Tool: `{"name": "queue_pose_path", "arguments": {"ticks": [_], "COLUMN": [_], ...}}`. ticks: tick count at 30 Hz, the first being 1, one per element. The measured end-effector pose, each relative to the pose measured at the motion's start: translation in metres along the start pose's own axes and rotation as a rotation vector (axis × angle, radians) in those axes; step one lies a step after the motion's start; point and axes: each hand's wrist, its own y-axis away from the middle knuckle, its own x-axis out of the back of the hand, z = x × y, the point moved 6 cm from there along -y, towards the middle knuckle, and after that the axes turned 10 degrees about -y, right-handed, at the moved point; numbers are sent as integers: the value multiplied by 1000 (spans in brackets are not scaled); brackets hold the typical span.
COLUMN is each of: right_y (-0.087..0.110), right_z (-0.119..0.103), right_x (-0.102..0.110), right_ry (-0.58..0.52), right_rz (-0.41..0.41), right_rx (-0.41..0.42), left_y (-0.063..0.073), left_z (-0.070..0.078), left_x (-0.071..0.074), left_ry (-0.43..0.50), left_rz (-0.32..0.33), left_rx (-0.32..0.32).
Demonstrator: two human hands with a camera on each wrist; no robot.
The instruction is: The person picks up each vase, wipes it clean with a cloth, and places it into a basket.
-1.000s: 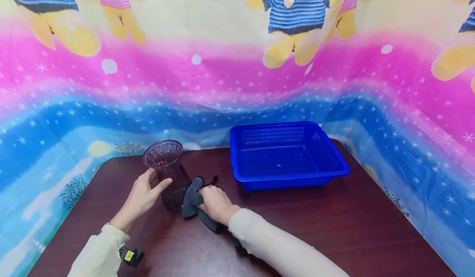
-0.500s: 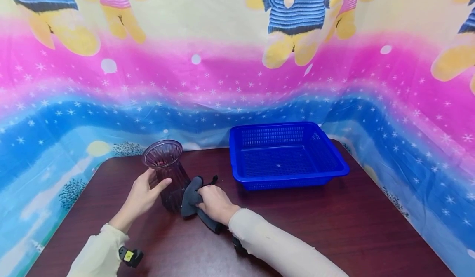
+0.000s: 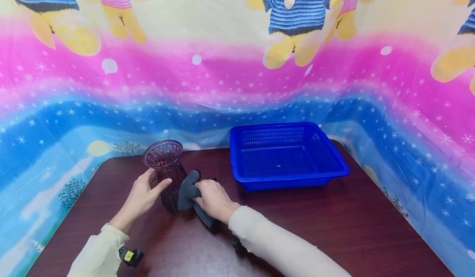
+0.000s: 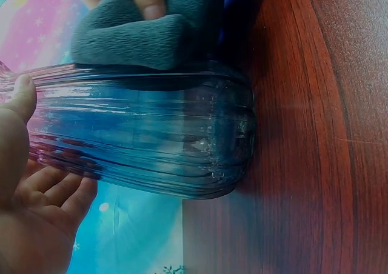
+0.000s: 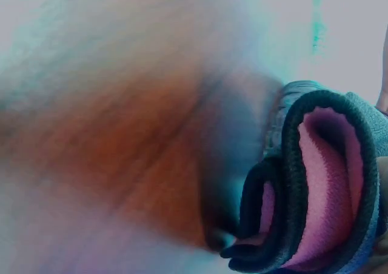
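Observation:
A ribbed, purple-tinted glass vase [image 3: 163, 155] with a flared mouth stands upright on the left of the table. My left hand [image 3: 142, 192] holds it below the flared rim, thumb on the near side and fingers on the far side. From the right, my right hand [image 3: 213, 198] grips a folded dark grey cloth [image 3: 188, 190] that lies against the vase's lower side. In the left wrist view the cloth [image 4: 136, 43] touches the glass wall of the vase [image 4: 151, 134]. Folds of the cloth [image 5: 327, 183] show a pink inner side in the right wrist view.
A blue plastic basket [image 3: 289, 182] with perforated walls stands at the back right of the dark red-brown wooden table [image 3: 334, 227]. Behind the table hangs a patterned curtain [image 3: 222, 79], close to its back edge and sides.
My right hand has shifted slightly left and up with the cloth along the vase's side. The left hand and the vase have stayed in place.

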Motion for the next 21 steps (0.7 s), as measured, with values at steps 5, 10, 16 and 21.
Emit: {"name": "queue_pose_path", "arguments": {"ticks": [5, 10, 16, 21], "right_y": [-4, -6, -9, -13], "right_z": [-7, -12, -18, -25], "right_x": [9, 16, 25, 34], "right_ry": [-8, -14, -29, -29], "right_rz": [22, 41, 58, 79], "right_rx": [4, 16, 23, 48], "left_y": [0, 0, 0, 0], "left_z": [1, 1, 1, 1], "left_x": [0, 1, 1, 2], "left_ry": [-1, -1, -9, -23], "left_rz": [-1, -4, -2, -14], "left_rx": [-5, -2, -9, 0]}}
